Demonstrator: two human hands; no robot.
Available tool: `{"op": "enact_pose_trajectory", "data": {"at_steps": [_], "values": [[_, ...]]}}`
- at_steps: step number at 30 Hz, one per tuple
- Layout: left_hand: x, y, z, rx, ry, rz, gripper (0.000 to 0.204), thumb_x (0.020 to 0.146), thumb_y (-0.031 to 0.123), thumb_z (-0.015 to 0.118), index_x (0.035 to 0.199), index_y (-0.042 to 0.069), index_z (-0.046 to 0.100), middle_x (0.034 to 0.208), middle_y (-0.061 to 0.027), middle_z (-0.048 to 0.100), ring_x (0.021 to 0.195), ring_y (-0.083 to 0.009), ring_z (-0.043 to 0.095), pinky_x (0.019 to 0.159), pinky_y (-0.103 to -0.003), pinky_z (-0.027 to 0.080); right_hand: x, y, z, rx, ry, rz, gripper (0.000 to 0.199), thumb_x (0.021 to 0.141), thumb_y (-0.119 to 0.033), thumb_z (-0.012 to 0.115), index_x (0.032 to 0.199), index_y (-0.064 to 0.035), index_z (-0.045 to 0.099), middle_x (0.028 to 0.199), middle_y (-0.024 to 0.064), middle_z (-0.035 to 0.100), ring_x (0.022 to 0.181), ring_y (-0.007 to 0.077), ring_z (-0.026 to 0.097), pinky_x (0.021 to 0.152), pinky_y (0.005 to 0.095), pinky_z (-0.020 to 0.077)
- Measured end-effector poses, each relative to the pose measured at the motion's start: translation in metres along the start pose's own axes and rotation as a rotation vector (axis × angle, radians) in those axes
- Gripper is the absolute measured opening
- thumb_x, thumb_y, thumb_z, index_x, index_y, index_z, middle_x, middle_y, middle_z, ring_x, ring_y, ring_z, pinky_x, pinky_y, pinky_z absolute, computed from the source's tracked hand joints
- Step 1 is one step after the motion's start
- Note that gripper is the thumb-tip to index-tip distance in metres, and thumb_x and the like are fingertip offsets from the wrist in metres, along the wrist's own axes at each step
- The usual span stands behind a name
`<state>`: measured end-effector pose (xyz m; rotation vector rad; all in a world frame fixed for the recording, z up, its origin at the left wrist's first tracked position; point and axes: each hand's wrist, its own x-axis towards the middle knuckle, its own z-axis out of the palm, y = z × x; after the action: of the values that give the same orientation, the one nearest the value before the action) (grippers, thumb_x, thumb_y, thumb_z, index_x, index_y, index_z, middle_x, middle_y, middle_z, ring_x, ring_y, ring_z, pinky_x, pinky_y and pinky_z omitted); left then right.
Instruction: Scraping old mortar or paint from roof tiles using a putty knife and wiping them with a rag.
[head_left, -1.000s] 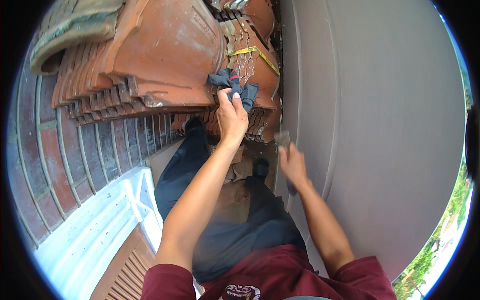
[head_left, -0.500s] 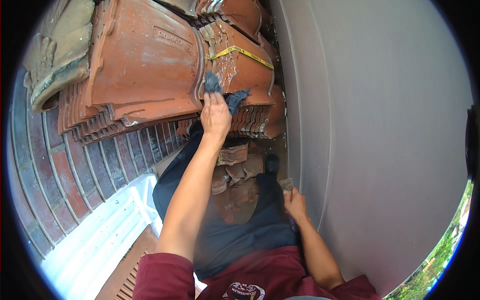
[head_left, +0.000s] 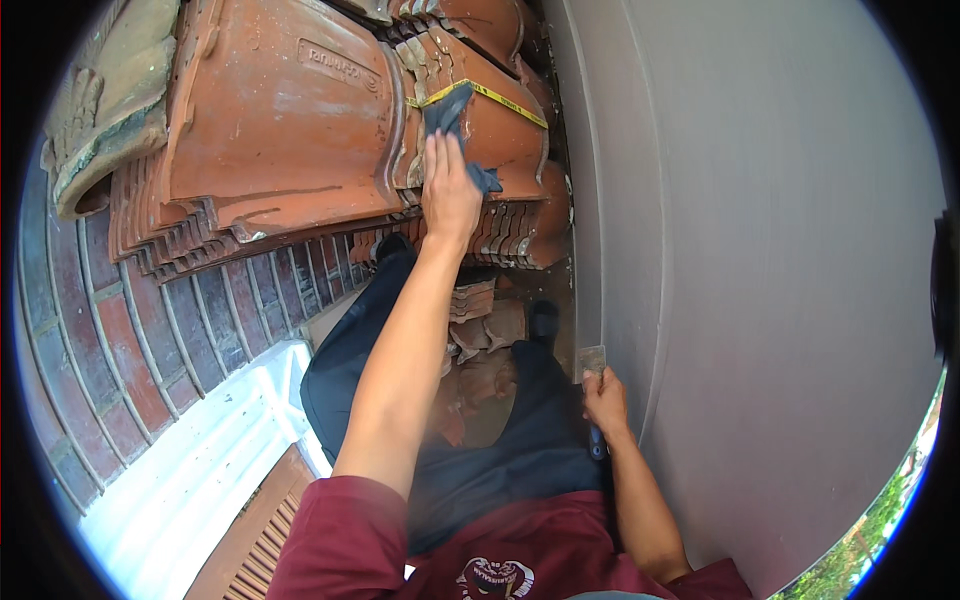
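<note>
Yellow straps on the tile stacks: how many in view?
1. A yellow strap runs across the banded roof tile stack by the grey wall, just right of the left hand pressing a dark cloth. Others may be hidden.

You stand between a red brick wall (head_left: 150, 350) and a grey wall (head_left: 780, 250). Below you lie broken tile pieces (head_left: 480, 330) and a white sill (head_left: 200, 460).

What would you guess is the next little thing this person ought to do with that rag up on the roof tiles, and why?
Probably draw the left hand back toward the body, dragging the dark cloth down over the stacked terracotta tiles. The arm is stretched far out, the cloth lies spread under the fingers near a yellow strap, and the tiles look pale and dusty. The right hand holds a small scraper at the grey wall.
</note>
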<state>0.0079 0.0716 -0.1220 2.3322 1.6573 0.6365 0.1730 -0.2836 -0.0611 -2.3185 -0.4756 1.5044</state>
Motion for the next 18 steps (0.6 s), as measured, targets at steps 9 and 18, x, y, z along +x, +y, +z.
{"op": "enact_pose_trajectory", "data": {"at_steps": [9, 18], "values": [[-0.027, 0.032, -0.04, -0.395, 0.226, -0.454, 0.035, 0.096, 0.007, 0.051, 0.126, -0.01, 0.059, 0.114, -0.0299, 0.065, 0.106, -0.0442, 0.064, 0.092, -0.042, 0.051, -0.006, -0.017, -0.005, -0.036, -0.033, 0.047, 0.027, 0.098, -0.026, 0.057, 0.092, 0.0007, 0.053, 0.059, 0.0095, 0.058, 0.044, 0.019, 0.06, 0.042, 0.0341, 0.048], [0.014, -0.013, 0.014, -0.02, 0.084, 0.071, 0.046, 0.099, 0.015, 0.047, 0.137, -0.011, 0.047, 0.146, -0.0278, 0.044, 0.141, -0.0412, 0.036, 0.115, -0.047, 0.032, -0.007, 0.005, 0.005, 0.096, -0.042, 0.095, 0.023, 0.099, -0.024, 0.056, 0.094, -0.0013, 0.055, 0.057, 0.0049, 0.054, 0.041, 0.0148, 0.054, 0.04, 0.0312, 0.0457]]}}
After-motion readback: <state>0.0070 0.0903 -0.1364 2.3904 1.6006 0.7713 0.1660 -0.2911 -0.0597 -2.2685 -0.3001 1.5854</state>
